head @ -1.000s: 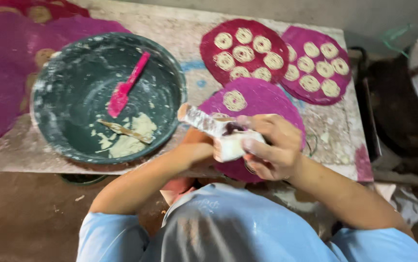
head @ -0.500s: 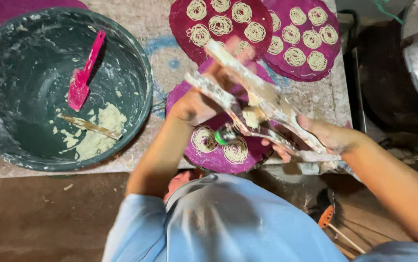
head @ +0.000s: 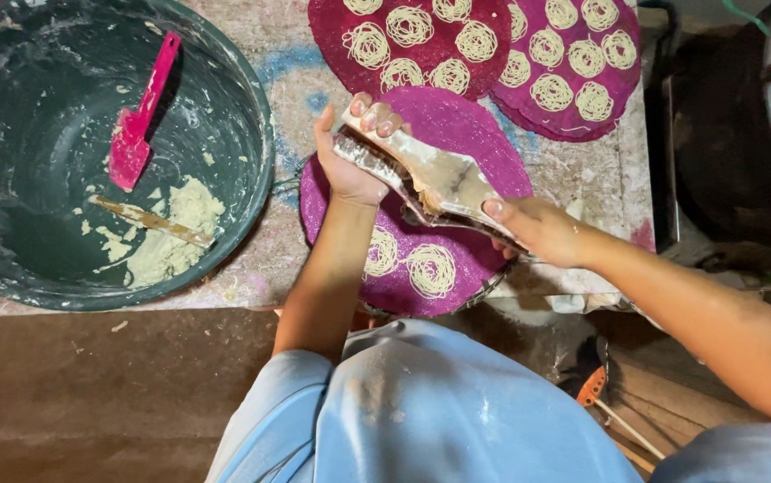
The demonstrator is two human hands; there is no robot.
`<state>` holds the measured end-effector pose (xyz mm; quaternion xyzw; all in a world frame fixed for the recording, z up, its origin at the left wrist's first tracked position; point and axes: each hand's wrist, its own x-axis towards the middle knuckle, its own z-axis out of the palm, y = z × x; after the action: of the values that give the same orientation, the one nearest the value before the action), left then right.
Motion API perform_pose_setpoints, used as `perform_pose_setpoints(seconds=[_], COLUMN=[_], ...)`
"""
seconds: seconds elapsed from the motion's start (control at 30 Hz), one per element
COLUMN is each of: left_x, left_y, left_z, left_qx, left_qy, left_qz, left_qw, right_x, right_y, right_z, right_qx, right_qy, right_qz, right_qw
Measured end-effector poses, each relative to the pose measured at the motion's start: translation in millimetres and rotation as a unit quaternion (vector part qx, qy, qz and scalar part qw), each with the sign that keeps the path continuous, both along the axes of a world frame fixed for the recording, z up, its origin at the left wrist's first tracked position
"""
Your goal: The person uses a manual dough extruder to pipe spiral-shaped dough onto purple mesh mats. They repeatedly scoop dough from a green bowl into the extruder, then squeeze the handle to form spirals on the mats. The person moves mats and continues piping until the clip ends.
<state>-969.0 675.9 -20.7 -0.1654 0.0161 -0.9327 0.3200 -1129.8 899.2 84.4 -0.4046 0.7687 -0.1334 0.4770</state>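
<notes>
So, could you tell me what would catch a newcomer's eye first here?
Most striking is the dough-smeared metal press at centre, gripped by the left hand at one end and the right hand at the other, above a purple mat bearing two noodle coils. Behind it lie two more mats covered with coils. At left, a big dark basin holds dough and a pink spatula.

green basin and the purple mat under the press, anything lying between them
In the head view, nothing lies between the green basin and the purple mat: only a narrow strip of bare, flour-stained table. The left hand hovers just past it, over the mat's edge.
</notes>
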Motion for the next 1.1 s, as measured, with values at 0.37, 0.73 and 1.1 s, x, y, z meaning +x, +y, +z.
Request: perform_pose_setpoints(seconds=[0.37,0.73,1.1], left_x=[-20,-29,-6], left_y=[-11,4,0], left_z=[13,27,-24], left_qx=[-0.028,-0.022,-0.339], left_qy=[-0.013,-0.027,-0.593], left_qz=[0.031,0.061,-0.2], left_qw=[0.999,0.998,0.703], right_x=[-3,-14,-28], right_y=[-9,-3,-4], right_z=[18,26,-14], right_qx=[-0.027,-0.035,-0.127], right_qy=[0.036,0.057,-0.05], right_qz=[-0.025,-0.035,-0.057], right_qw=[0.999,0.997,0.989])
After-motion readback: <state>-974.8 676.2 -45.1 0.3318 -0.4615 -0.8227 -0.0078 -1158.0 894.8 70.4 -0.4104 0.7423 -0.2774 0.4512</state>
